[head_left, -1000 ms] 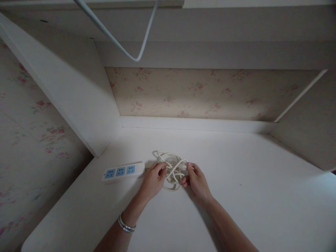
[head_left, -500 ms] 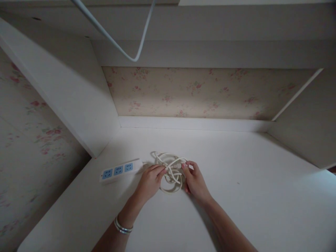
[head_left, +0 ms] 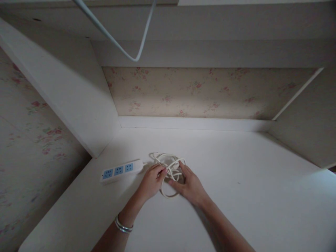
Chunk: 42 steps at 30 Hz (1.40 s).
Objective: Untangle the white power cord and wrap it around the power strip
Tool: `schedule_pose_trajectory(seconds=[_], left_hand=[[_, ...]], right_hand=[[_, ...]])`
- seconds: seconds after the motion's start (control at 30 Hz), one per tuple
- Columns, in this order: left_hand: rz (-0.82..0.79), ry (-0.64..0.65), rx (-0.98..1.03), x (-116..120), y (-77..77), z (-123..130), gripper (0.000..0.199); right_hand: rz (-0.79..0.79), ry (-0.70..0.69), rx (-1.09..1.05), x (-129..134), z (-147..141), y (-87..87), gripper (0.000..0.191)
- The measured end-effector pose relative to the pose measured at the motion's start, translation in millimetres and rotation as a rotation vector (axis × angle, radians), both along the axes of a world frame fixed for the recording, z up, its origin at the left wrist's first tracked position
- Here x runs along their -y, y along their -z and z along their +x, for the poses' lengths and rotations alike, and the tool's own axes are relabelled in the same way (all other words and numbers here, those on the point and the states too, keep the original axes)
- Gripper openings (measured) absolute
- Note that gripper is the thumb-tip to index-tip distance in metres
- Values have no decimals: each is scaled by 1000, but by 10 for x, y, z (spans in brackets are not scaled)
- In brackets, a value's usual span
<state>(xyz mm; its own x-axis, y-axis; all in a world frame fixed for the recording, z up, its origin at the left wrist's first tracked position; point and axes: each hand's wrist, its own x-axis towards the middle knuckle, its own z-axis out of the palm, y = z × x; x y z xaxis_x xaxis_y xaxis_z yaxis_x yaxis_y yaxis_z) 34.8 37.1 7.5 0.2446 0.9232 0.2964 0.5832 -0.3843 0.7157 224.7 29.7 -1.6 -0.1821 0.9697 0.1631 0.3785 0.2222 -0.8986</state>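
A white power cord [head_left: 172, 168] lies in a loose, tangled coil on the white surface. It leads left to a white power strip [head_left: 122, 170] with three blue socket panels. My left hand [head_left: 152, 180] is closed at the coil's left side, thumb and fingers pinching a strand. Over the right side reaches my right hand [head_left: 190, 183], its thumb and index finger spread apart around the loops. The cord's plug sits near the right index fingertip, mostly hidden among strands and fingers.
White panels [head_left: 65, 87] wall in the surface [head_left: 249, 210] at left and right. Flowered wallpaper [head_left: 195, 91] covers the back. Overhead, a pale cable [head_left: 135, 58] hangs in a bent loop below a shelf [head_left: 210, 24].
My right hand has let go of the plug end and shifted left over the coil, its fingers now spread. The lower loop sags slightly nearer me. My left hand has barely moved.
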Motion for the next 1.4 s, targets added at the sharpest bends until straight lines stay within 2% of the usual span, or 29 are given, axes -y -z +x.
schedule_pose_trajectory(seconds=[0.17,0.33,0.5,0.6,0.77,0.9,1.07,1.27,1.4], left_hand=[[69,-4,-23,10,-1,-1,26],[51,-38,-24,1,19,11,29],[-32,-73,51,-16,69,28,33],[-25,-81,13,-16,75,27,31],[114,-92,-78,3,33,7,30],[137,-27,-15,2,35,26,27],[132,9,58,-34,84,52,23],[164,-113,64,-78,102,1,20],[205,-192,28,-104,107,-43,20]], right_hand=[[81,-99,161,-24,43,63,68],[58,-76,332,-5,12,29,72],[55,-55,448,29,-41,-11,72],[54,-58,468,33,-45,-33,68],[41,-64,461,20,-32,-51,60],[19,-57,529,26,-54,-68,58],[44,-83,549,55,-83,-123,36],[89,-101,506,81,-100,-146,29],[186,-54,554,49,-24,-92,33]])
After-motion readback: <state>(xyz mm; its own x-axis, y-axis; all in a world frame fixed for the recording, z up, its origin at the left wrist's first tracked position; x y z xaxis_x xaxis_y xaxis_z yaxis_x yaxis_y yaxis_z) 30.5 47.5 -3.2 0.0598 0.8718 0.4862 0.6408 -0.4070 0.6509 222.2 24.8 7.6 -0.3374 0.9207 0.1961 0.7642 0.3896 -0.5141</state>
